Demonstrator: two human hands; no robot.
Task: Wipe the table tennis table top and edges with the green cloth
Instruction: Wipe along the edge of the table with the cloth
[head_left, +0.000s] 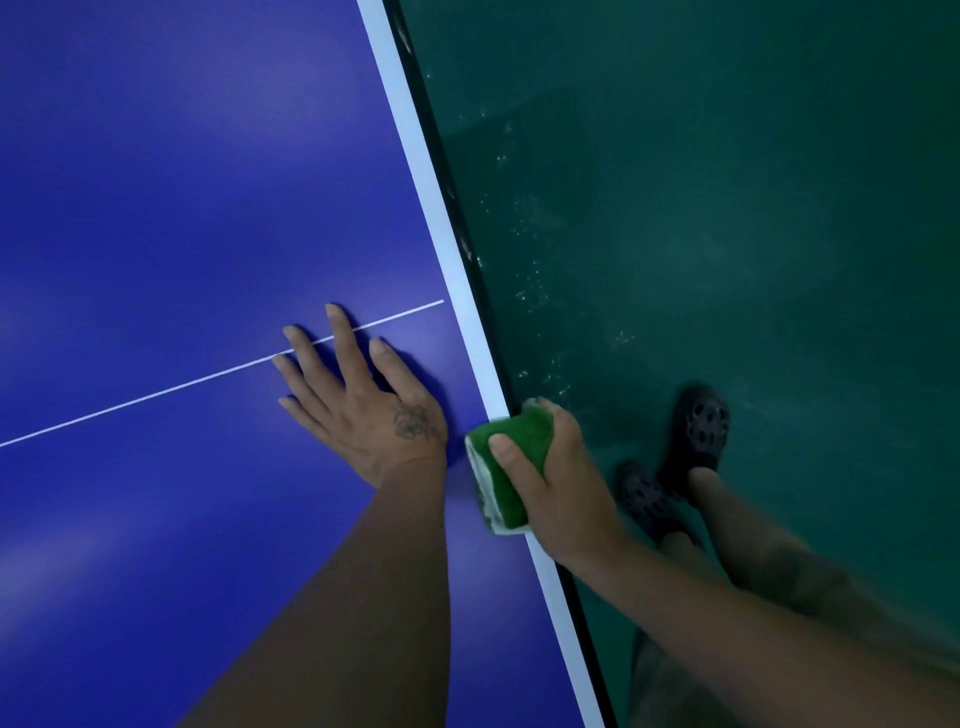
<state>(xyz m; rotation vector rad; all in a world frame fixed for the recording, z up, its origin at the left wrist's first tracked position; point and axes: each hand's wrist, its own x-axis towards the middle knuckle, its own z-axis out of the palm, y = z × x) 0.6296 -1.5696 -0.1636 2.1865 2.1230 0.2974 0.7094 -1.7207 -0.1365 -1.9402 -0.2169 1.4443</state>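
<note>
The blue table tennis table (156, 208) fills the left of the view, with a white border stripe (431, 176) along its right edge and a thin white centre line. My left hand (363, 400) rests flat on the top, fingers spread across the centre line. My right hand (550, 478) grips the folded green cloth (506, 457) and holds it over the table's edge, thumb on top of the cloth and fingers wrapped down the side. Part of the cloth is hidden under my palm.
To the right of the table lies a dark green floor (727, 208) with pale specks near the edge. My two feet in dark perforated clogs (696, 431) stand close beside the table.
</note>
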